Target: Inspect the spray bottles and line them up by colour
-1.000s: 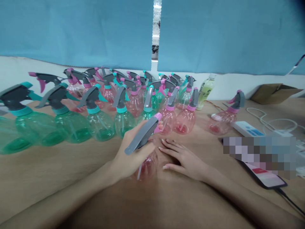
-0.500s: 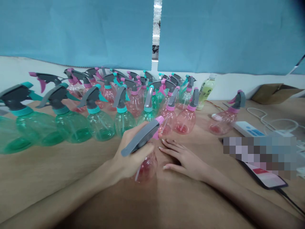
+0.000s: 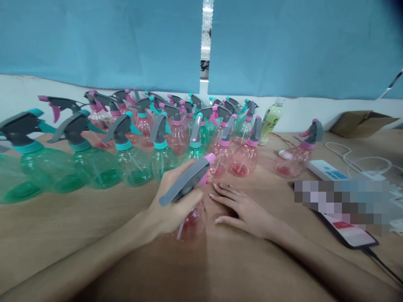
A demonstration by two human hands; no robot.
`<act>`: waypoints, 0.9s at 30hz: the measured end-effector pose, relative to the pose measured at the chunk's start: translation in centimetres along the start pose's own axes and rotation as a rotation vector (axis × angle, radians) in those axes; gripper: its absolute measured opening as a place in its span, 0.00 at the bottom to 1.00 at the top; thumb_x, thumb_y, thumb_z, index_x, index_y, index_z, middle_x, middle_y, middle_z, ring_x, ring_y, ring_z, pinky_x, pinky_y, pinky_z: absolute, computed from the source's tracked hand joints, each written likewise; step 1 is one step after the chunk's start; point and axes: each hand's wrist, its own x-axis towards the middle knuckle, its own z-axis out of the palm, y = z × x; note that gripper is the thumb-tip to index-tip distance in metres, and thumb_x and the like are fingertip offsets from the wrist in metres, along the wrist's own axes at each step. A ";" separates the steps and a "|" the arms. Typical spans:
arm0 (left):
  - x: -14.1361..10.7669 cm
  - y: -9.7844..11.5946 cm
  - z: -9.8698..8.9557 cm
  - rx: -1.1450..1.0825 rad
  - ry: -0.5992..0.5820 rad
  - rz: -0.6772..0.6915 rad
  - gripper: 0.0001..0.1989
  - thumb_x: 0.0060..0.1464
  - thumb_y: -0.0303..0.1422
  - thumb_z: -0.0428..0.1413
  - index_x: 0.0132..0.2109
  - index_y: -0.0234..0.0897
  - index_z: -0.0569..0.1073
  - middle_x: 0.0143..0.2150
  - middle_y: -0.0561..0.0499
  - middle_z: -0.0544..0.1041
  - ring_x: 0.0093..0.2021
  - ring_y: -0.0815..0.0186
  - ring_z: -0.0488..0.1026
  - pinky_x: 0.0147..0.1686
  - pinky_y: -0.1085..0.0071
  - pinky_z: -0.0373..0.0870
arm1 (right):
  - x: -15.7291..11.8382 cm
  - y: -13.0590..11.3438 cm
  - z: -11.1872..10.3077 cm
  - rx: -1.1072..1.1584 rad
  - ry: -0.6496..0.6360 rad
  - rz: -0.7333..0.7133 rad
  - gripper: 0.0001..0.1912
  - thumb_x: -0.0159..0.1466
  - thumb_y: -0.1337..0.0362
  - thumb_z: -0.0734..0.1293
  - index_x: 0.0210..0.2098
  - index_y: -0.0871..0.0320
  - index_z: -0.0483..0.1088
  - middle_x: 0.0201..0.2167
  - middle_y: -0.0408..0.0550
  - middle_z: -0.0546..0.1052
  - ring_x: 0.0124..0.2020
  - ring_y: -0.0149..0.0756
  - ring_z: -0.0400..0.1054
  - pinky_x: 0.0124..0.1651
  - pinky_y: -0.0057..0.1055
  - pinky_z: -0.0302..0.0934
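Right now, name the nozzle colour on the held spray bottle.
Pink: the nozzle on the spray bottle in the left hand, as the head view shows.

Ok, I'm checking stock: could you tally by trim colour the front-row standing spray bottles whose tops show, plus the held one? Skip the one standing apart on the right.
Teal-trimmed standing bottles: 5
Pink-trimmed standing bottles: 2
Pink-trimmed bottle in the left hand: 1
Total: 8
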 end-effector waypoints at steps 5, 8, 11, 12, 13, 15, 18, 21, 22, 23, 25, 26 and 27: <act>-0.1 -0.2 0.4 -0.106 0.006 -0.008 0.04 0.46 0.25 0.48 0.30 0.39 0.62 0.22 0.60 0.58 0.22 0.73 0.55 0.22 0.74 0.55 | 0.0 0.1 0.0 -0.017 -0.005 -0.001 0.35 0.63 0.43 0.58 0.63 0.54 0.56 0.66 0.49 0.54 0.67 0.42 0.44 0.66 0.48 0.43; -0.3 -0.4 0.7 -0.110 0.048 -0.032 0.03 0.48 0.27 0.48 0.31 0.38 0.64 0.24 0.59 0.63 0.24 0.71 0.59 0.25 0.73 0.59 | 0.0 0.1 0.0 -0.014 -0.003 0.001 0.35 0.63 0.43 0.58 0.63 0.53 0.55 0.66 0.48 0.54 0.67 0.42 0.44 0.66 0.49 0.43; -0.4 -0.5 0.8 -0.110 0.064 -0.029 0.02 0.48 0.27 0.49 0.31 0.38 0.64 0.24 0.58 0.65 0.25 0.70 0.63 0.26 0.73 0.61 | 0.0 0.1 0.0 -0.015 -0.012 0.005 0.35 0.63 0.43 0.58 0.63 0.53 0.55 0.66 0.48 0.53 0.67 0.42 0.44 0.67 0.48 0.42; -0.4 -0.5 0.8 -0.108 0.063 -0.032 0.02 0.48 0.27 0.49 0.30 0.38 0.64 0.24 0.58 0.65 0.25 0.70 0.63 0.25 0.73 0.61 | 0.0 0.1 0.0 -0.015 -0.014 0.006 0.35 0.63 0.43 0.58 0.63 0.54 0.55 0.66 0.48 0.53 0.67 0.42 0.44 0.67 0.48 0.42; -0.4 -0.5 0.8 -0.104 0.063 -0.037 0.02 0.48 0.27 0.49 0.31 0.38 0.65 0.24 0.59 0.65 0.24 0.70 0.63 0.25 0.73 0.61 | 0.0 0.1 0.0 -0.013 -0.012 0.006 0.35 0.63 0.43 0.58 0.63 0.53 0.55 0.66 0.48 0.53 0.67 0.42 0.44 0.67 0.48 0.41; -0.3 -0.4 0.7 -0.094 0.061 -0.045 0.03 0.48 0.27 0.49 0.32 0.39 0.65 0.24 0.58 0.66 0.24 0.70 0.64 0.26 0.73 0.63 | 0.0 0.1 0.0 0.000 -0.002 0.002 0.34 0.63 0.43 0.59 0.64 0.52 0.55 0.66 0.48 0.53 0.67 0.42 0.44 0.67 0.49 0.41; -0.2 -0.3 0.7 -0.079 0.065 -0.054 0.02 0.47 0.28 0.49 0.31 0.38 0.66 0.25 0.57 0.68 0.25 0.69 0.65 0.26 0.72 0.64 | -0.1 0.1 0.1 0.024 0.013 -0.005 0.34 0.63 0.44 0.59 0.63 0.52 0.55 0.66 0.47 0.54 0.67 0.43 0.44 0.66 0.49 0.42; -0.2 -0.2 0.6 -0.071 0.070 -0.056 0.01 0.46 0.28 0.50 0.29 0.39 0.64 0.23 0.58 0.65 0.24 0.70 0.62 0.24 0.73 0.61 | -0.1 0.2 0.1 0.021 0.011 -0.007 0.33 0.63 0.44 0.59 0.63 0.52 0.55 0.66 0.48 0.53 0.67 0.44 0.45 0.66 0.50 0.43; -0.3 -0.2 0.6 -0.071 0.071 -0.055 0.02 0.46 0.27 0.50 0.28 0.39 0.63 0.22 0.59 0.64 0.23 0.71 0.60 0.23 0.74 0.61 | -0.1 0.2 0.1 0.017 0.010 -0.008 0.33 0.63 0.44 0.59 0.63 0.52 0.55 0.66 0.48 0.53 0.67 0.44 0.45 0.66 0.50 0.43; -0.3 -0.2 0.7 -0.071 0.072 -0.051 0.03 0.46 0.27 0.50 0.28 0.39 0.63 0.22 0.59 0.63 0.23 0.71 0.59 0.23 0.74 0.60 | -0.1 0.2 0.0 0.015 0.011 -0.009 0.33 0.63 0.44 0.59 0.63 0.52 0.55 0.66 0.48 0.54 0.67 0.44 0.45 0.66 0.50 0.43; -0.3 -0.1 0.7 -0.074 0.074 -0.044 0.03 0.47 0.27 0.50 0.28 0.39 0.62 0.22 0.59 0.63 0.23 0.71 0.58 0.24 0.73 0.60 | -0.1 0.2 0.0 0.015 0.017 -0.013 0.33 0.63 0.45 0.59 0.63 0.51 0.55 0.66 0.48 0.55 0.67 0.44 0.45 0.66 0.50 0.43; -0.3 -0.1 0.7 -0.072 0.078 -0.043 0.03 0.47 0.27 0.50 0.28 0.39 0.62 0.22 0.59 0.62 0.23 0.71 0.58 0.24 0.73 0.60 | -0.1 0.2 0.0 0.017 0.020 -0.013 0.33 0.63 0.45 0.59 0.63 0.51 0.55 0.66 0.48 0.55 0.67 0.44 0.45 0.66 0.50 0.43; -0.3 -0.1 0.7 -0.064 0.083 -0.043 0.03 0.47 0.27 0.50 0.28 0.39 0.62 0.22 0.59 0.62 0.23 0.71 0.58 0.24 0.73 0.60 | -0.1 0.2 0.0 0.017 0.020 -0.014 0.33 0.64 0.45 0.59 0.63 0.51 0.55 0.66 0.47 0.55 0.67 0.44 0.45 0.66 0.50 0.43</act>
